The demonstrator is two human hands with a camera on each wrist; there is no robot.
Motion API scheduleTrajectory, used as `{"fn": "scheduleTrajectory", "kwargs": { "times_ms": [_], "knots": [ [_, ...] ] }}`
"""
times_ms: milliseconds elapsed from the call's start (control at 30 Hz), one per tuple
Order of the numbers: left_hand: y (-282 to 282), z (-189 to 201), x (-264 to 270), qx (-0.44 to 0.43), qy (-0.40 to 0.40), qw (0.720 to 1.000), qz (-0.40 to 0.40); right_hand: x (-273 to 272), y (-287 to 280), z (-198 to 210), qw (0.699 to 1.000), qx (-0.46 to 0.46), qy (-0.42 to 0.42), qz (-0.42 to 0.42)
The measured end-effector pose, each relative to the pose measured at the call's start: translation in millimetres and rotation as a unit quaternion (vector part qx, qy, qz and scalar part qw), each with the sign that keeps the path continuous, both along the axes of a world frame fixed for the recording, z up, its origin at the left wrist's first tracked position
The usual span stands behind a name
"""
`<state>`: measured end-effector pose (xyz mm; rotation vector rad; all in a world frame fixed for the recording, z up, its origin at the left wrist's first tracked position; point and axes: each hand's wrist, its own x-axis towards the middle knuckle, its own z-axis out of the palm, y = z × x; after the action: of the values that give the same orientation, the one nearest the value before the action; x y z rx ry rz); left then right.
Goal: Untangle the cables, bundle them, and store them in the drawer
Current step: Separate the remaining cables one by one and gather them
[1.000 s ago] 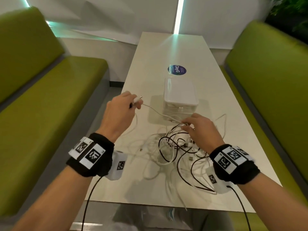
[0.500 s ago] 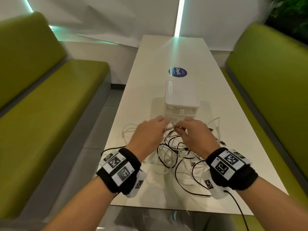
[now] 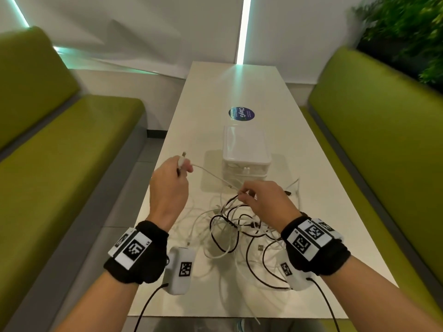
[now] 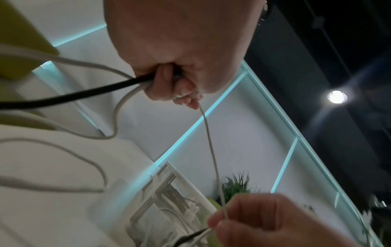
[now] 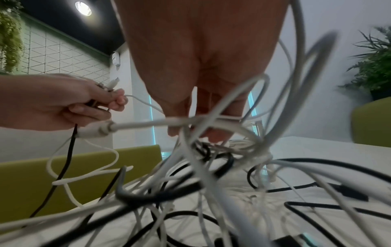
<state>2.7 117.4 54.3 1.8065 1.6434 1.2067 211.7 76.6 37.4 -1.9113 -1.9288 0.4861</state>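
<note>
Left hand (image 3: 169, 188) raised above the white table (image 3: 318, 212), at about 10 o'clock from the cable tangle (image 3: 242, 226). Fingers curled around the plug end of a thin white cable (image 3: 211, 173); the connector tip pokes up out of the fist. The left wrist view shows a black cable (image 4: 69, 96) and a thicker white one also running into the same grip.

Right hand (image 3: 266, 200) sits at 12 o'clock on the tangle, thumb and fingertips pinching the same thin white cable where it enters the heap. The stretch between the two hands is lifted clear of the table and nearly straight, sloping down from the left hand to the right.

Tangle: mixed white and black cables, looped over each other, lying on the near half of the table between the two wrists, some loops lifted toward the right hand. A few strands trail toward the near table edge at 6 o'clock; one white end lies at 2 o'clock from the heap.

Small white drawer unit (image 3: 245, 152) stands on the table just beyond the tangle, at 12 o'clock. Its clear front shows white cables already inside. Whether the drawer is fully closed I cannot tell.

Round blue sticker (image 3: 241, 113) on the tabletop beyond the unit. Green bench seats (image 3: 72, 152) at 9 and 3 o'clock.
</note>
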Motion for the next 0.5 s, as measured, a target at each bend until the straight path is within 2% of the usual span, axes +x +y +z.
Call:
{"fn": "scheduleTrajectory", "kwargs": {
  "times_ms": [67, 133, 200, 233, 333, 400, 500],
  "knots": [
    [0, 0, 0, -0.009, 0.002, 1.000, 0.010, -1, -1, 0, 1.000, -0.002, 0.000, 0.002],
    [-4, -1, 3, 0.043, 0.074, 0.996, -0.003, -3, -3, 1, 1.000, 0.011, 0.009, -0.001],
    [-9, -4, 9, 0.104, 0.124, 0.985, -0.059, -6, -4, 2, 1.000, 0.021, 0.006, 0.001],
    [-11, -7, 13, 0.108, 0.144, 0.978, -0.103, -8, -4, 1, 1.000, 0.027, 0.005, 0.002],
    [-17, -21, 22, 0.049, 0.245, 0.949, -0.192, -11, -6, 1, 0.999, 0.046, 0.016, 0.014],
    [-19, -24, 21, 0.022, 0.291, 0.939, -0.180, -10, -8, -1, 0.998, 0.045, 0.021, 0.033],
    [-16, -20, 15, -0.005, 0.294, 0.944, -0.152, -7, -10, -6, 0.996, 0.067, 0.033, 0.040]
  ]
}}
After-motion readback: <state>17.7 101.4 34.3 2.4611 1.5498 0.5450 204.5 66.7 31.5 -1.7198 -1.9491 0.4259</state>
